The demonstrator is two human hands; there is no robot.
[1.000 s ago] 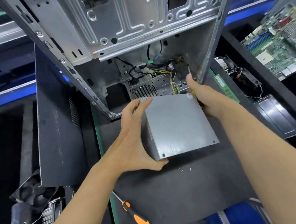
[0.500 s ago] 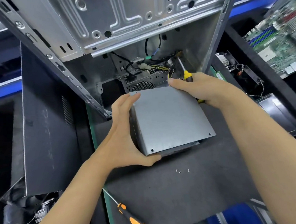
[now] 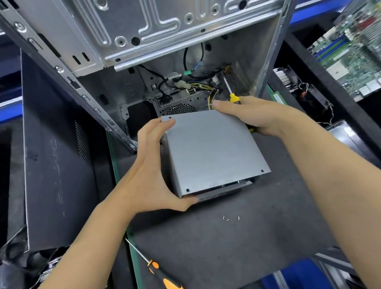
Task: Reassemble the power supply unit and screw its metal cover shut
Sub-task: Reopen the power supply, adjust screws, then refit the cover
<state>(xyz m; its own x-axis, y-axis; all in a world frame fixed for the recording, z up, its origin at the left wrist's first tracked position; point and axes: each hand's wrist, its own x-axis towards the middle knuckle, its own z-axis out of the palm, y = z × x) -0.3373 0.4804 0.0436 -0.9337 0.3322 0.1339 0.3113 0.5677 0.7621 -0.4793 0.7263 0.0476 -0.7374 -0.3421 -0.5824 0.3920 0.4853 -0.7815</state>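
Power supply (image 3: 213, 192) on mat (image 3: 214, 244), cover (image 3: 212, 149) lowered over it; left hand (image 3: 155, 176) grips cover's side, right hand (image 3: 255, 115) pinches far edge, screwdriver (image 3: 234, 98) tucked in palm, to seat holes; screws (image 3: 229, 218) near

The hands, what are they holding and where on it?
Left hand grips the metal cover along its left edge. Right hand presses the cover's far right corner while holding a yellow screwdriver by its handle.
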